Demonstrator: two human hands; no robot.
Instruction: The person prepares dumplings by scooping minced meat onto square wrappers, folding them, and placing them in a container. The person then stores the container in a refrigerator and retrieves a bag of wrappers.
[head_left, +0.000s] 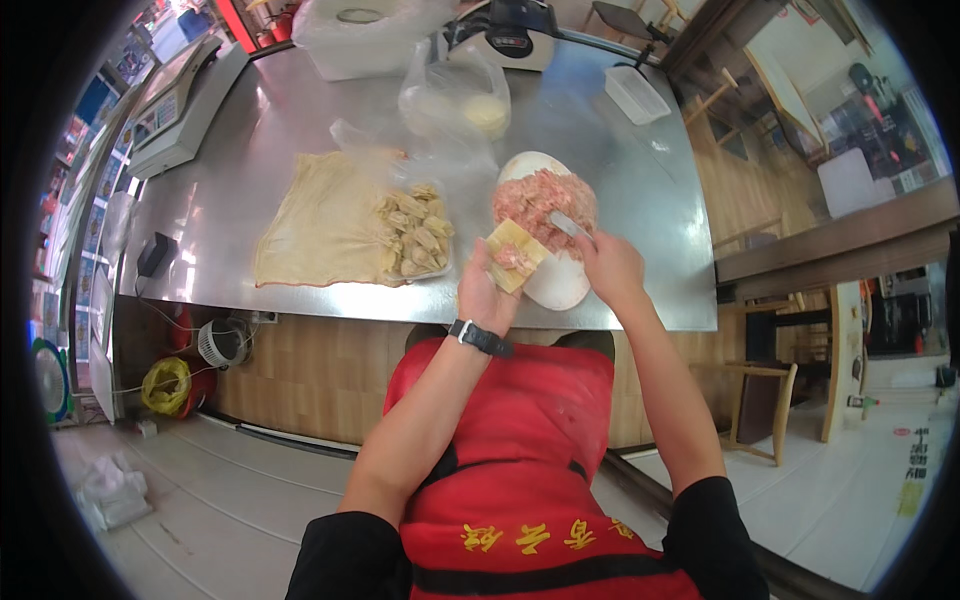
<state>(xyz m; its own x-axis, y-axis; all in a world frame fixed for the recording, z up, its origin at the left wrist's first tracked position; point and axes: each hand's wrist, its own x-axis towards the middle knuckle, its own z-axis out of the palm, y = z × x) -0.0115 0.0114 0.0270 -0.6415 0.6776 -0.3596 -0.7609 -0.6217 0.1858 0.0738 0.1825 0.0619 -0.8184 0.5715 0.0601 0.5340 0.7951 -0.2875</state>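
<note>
On the palm and fingers of my left hand (482, 296) rests a square yellowish dough wrapper (507, 279) with a dab of minced meat at its middle. My right hand (615, 268) grips a flat metal spatula (570, 223), whose blade touches the mound of pink minced meat (536, 196). That mound sits on an oval white plate (557, 289). To the left, a clear plastic tray (448, 268) is heaped with folded wontons (420, 229). Beside it a pale cloth (322, 225) lies spread on the steel table (652, 202), its right edge partly under the tray.
A thin plastic bag (454, 90) with pale yellow contents stands behind the tray. Farther back are a white bin (352, 56) and a countertop machine (510, 45). A digital scale (176, 112) stands at left, a black adapter (155, 255) nearer. An empty white tray (637, 95) lies back right.
</note>
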